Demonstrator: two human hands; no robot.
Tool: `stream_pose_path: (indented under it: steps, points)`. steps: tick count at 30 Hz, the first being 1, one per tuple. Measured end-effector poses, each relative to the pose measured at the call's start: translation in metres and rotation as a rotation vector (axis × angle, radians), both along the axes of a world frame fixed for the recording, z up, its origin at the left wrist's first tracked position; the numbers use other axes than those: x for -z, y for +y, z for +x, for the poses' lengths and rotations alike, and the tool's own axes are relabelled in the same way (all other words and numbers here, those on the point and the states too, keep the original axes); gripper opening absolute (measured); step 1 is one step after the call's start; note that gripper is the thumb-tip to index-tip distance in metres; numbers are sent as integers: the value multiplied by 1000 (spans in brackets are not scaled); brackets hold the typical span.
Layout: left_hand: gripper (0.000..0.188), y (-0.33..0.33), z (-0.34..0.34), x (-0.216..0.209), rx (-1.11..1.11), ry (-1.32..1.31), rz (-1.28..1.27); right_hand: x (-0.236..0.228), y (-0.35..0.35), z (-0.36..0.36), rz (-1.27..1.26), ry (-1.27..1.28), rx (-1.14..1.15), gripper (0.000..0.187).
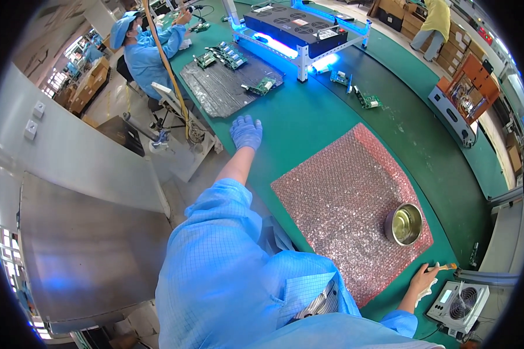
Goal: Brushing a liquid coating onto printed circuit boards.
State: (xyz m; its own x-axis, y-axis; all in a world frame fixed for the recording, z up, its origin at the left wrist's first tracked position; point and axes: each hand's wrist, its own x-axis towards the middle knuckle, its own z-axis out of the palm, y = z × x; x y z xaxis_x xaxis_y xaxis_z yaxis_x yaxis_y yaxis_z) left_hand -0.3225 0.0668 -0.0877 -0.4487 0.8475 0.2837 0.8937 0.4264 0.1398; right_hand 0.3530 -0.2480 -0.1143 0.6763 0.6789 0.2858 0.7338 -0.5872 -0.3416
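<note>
Head view: one right hand (421,280) pinches one brush (448,267) in its fingers, between one metal bowl (390,225) on one pink bubble-wrap sheet (337,209) and one fan-fitted unit (459,305). One blue-gloved left hand (246,133) rests, fingers slightly spread, on the green surface (297,125) near one grey mat (215,96).

No legible text anywhere in view. Pale label on top of the black fan housing (291,26), too small to read. Light patch on the face of the white fan unit (479,292), label or display, can't tell which. Pale marks on stacked cartons (457,43) at upper right, also unreadable.
</note>
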Motion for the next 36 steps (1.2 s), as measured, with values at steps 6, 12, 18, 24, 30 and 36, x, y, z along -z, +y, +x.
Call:
stream_pose_path:
  steps: [6, 12, 18, 24, 30, 36]
  points:
    - [48, 5, 3, -10, 0, 4, 5, -4, 0, -3, 39, 2, -1, 50]
    - [50, 5, 0, -4, -9, -1, -29, -6, 3, -7, 55, 53, -4, 50]
    - [50, 4, 2, -3, -10, 13, -18, -13, 2, -11, 70, 82, 1, 48]
    - [50, 4, 1, -3, -4, 27, -4, -3, 2, 0, 48, 62, -2, 48]
    - [51, 6, 2, -2, -8, 45, 0, 4, 1, 6, 51, 22, 6, 48]
    - [51, 5, 1, -1, -6, 41, -7, -8, 3, -5, 48, 109, 21, 48]
